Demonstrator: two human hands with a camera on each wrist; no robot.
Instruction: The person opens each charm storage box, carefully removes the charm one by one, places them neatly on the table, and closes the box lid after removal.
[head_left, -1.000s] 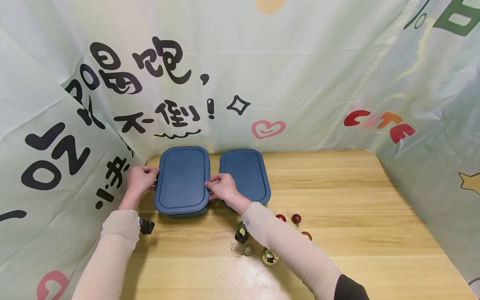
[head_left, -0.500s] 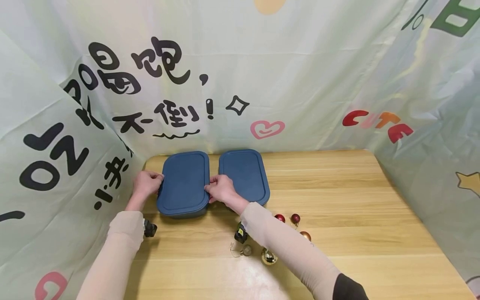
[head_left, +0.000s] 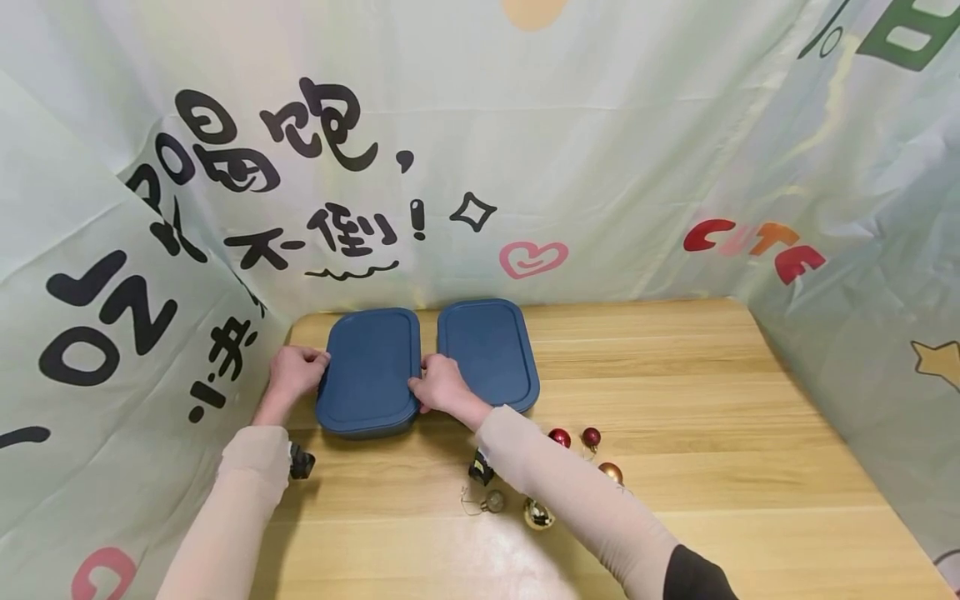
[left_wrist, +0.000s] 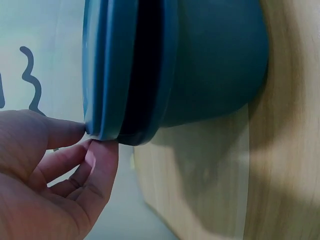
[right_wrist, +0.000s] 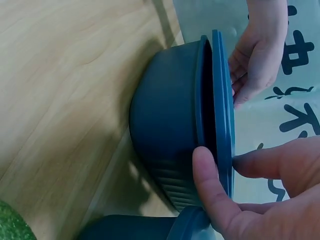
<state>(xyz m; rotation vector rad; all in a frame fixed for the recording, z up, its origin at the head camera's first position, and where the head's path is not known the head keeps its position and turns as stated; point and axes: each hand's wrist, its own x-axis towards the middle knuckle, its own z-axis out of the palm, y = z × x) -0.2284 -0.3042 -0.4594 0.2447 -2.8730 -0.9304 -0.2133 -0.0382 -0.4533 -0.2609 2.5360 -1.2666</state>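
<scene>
On the left box, a blue rectangular lid (head_left: pixel 371 367) lies over the rim, with a dark gap between lid and box body (left_wrist: pixel 215 60) in both wrist views. My left hand (head_left: pixel 294 371) pinches the lid's left edge between thumb and fingers. At the right edge, my right hand (head_left: pixel 444 385) pinches the same lid, thumb on top and a fingertip in the gap beside the rim. The inside of the box is hidden. Just to the right stands a second blue box with its lid (head_left: pixel 489 350) on, partly covered by my right hand.
Christmas baubles lie near my right forearm: a red one (head_left: pixel 560 437), a dark red one (head_left: pixel 591 437), a copper one (head_left: pixel 611 472), a shiny gold one (head_left: pixel 537 514) and a small glittery one (head_left: pixel 492 501). A printed cloth (head_left: pixel 615 167) backs the wooden table (head_left: pixel 675 400).
The lid has come down and slightly toward me over the left box. My left hand has moved a little right and nearer with it; the right hand has barely shifted.
</scene>
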